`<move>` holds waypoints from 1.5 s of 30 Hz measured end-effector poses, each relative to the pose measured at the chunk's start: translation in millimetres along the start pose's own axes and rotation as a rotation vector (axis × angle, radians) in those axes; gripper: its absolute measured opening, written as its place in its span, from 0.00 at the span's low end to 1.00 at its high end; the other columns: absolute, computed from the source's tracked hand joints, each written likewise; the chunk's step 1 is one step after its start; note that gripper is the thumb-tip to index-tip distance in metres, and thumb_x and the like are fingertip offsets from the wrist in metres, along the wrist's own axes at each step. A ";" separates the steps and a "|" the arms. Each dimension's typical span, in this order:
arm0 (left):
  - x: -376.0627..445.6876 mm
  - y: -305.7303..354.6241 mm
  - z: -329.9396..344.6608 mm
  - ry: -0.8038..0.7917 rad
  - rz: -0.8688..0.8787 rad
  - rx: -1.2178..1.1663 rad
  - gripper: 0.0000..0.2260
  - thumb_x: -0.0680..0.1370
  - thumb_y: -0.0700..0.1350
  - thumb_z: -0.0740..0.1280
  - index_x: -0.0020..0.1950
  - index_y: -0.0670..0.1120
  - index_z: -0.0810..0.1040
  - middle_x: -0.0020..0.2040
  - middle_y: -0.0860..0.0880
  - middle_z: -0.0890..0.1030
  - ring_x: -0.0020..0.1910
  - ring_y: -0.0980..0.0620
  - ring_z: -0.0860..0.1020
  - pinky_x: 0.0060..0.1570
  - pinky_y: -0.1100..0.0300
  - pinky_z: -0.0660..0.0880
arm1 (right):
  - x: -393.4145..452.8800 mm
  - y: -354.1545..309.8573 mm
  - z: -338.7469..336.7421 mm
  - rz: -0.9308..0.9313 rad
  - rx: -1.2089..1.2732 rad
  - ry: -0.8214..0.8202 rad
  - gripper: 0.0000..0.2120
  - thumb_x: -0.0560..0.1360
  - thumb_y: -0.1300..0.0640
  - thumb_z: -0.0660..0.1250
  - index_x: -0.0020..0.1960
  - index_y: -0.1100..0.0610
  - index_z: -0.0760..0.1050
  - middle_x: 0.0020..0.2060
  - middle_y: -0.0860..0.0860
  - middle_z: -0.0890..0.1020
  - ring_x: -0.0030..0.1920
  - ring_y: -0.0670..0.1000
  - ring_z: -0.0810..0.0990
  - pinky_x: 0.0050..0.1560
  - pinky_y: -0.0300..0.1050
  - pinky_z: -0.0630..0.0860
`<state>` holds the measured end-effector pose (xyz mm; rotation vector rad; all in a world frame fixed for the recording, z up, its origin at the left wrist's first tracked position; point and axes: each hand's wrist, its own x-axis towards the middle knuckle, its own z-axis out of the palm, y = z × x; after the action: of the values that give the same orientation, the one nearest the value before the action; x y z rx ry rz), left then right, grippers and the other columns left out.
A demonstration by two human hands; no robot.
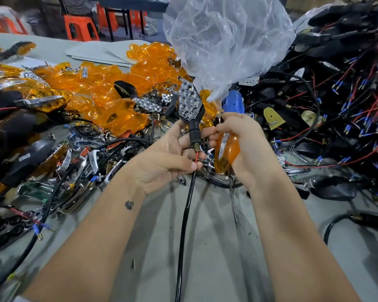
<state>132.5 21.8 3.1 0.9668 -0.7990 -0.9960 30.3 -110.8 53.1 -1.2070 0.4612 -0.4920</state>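
Lens-fitting step, I judge. Left hand [168, 159] pinches lamp [189, 104] by its stem, head at 12 o'clock; right hand [246, 144], at 3, curls fingers round lens [226, 154]. Next: align lens squarely over lamp.

Left hand [164, 162] and right hand [247, 147] close together (both gripping).

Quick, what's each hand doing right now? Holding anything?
Left hand: closed, holding the black lamp unit by its stem.
Right hand: closed, gripping an orange lens.
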 end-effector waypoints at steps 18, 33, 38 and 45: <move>3.4 -3.1 9.0 0.100 -0.111 0.214 0.46 0.69 0.15 0.60 0.67 0.63 0.58 0.57 0.49 0.80 0.37 0.52 0.78 0.38 0.61 0.79 | 29.7 -11.6 3.5 -0.102 -0.297 0.060 0.10 0.78 0.50 0.70 0.54 0.56 0.80 0.40 0.47 0.81 0.29 0.45 0.73 0.29 0.38 0.72; -1.7 1.6 12.4 0.021 -0.139 0.201 0.55 0.63 0.23 0.63 0.75 0.70 0.52 0.58 0.38 0.78 0.37 0.47 0.78 0.36 0.56 0.77 | 19.0 6.1 14.9 -0.036 -0.327 0.090 0.04 0.76 0.53 0.73 0.47 0.53 0.80 0.32 0.51 0.74 0.29 0.47 0.71 0.32 0.46 0.75; -2.5 0.2 13.5 0.046 -0.204 0.025 0.51 0.63 0.24 0.59 0.72 0.71 0.60 0.54 0.37 0.80 0.35 0.49 0.75 0.31 0.59 0.73 | 17.1 13.4 17.0 -0.108 -0.346 0.150 0.07 0.75 0.53 0.73 0.48 0.56 0.79 0.36 0.54 0.75 0.27 0.46 0.69 0.24 0.40 0.70; 1.6 7.1 12.2 0.151 -0.246 0.161 0.20 0.79 0.63 0.59 0.62 0.50 0.70 0.33 0.51 0.72 0.25 0.55 0.63 0.22 0.65 0.55 | 16.3 16.0 9.4 -0.134 -0.289 0.144 0.08 0.73 0.55 0.76 0.44 0.55 0.77 0.37 0.53 0.80 0.32 0.48 0.75 0.37 0.46 0.75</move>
<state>124.5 18.5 14.3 1.2873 -0.6506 -1.0660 50.7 -108.8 39.4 -1.4932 0.5912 -0.6451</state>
